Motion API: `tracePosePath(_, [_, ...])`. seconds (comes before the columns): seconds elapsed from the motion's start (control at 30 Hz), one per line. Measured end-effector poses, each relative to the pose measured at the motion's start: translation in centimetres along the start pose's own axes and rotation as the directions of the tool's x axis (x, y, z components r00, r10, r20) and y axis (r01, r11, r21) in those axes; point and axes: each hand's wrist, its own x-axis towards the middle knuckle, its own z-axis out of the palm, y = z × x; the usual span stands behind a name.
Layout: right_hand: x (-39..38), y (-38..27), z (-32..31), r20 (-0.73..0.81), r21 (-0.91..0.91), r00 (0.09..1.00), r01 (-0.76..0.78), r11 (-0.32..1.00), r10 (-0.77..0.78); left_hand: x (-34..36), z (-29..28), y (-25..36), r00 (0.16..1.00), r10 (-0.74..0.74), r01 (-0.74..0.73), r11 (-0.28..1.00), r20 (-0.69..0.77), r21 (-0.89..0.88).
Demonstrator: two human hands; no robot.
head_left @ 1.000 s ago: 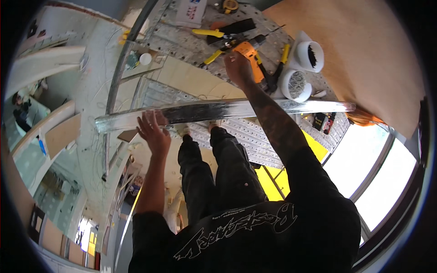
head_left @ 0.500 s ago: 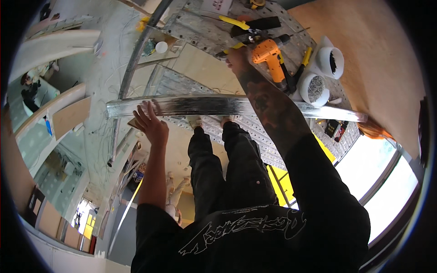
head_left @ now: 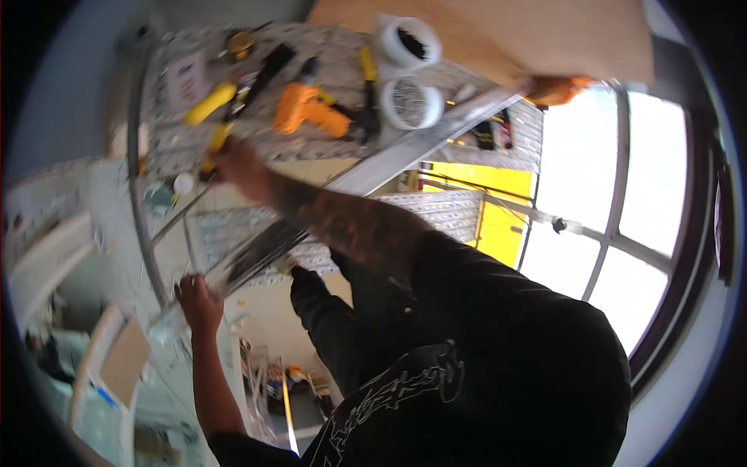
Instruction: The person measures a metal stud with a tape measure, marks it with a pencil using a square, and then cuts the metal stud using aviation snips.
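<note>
Long, silver metal channel [head_left: 381, 167] slants lower left to upper right; left hand [head_left: 201, 303] nearer, at lower end. Right hand [head_left: 237, 170] at yellow-and-black-handled tool [head_left: 219, 138]. Both grips blurred, can't tell.

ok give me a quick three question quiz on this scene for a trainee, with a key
1. Multiple choice. Which of these is nearest the left hand?
a) tape measure
b) long metal channel
c) window frame

2. True or false. The right hand is apart from the orange drill.

3. Fill the gap. The white tub nearer the person holds silvery pieces, while the farther white tub holds ____ pieces.

Key: 1. b; 2. true; 3. dark
</note>
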Motion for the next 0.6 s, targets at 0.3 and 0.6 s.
tracePosePath(0.3, [-24.9,-13.6,-5.2,-0.077,-0.622,0.995,0.008,0.783,-0.071,-3.8,-12.7,6.8,0.956,0.026,0.009,0.993,0.291,-0.12])
tracePosePath(0.6, [-47.9,-18.1,-12.7,-0.307,-0.358,0.936,0.052,0.932,-0.17,-11.6,-26.3,7.7,0.938,-0.034,0.033,0.999,0.345,0.008])
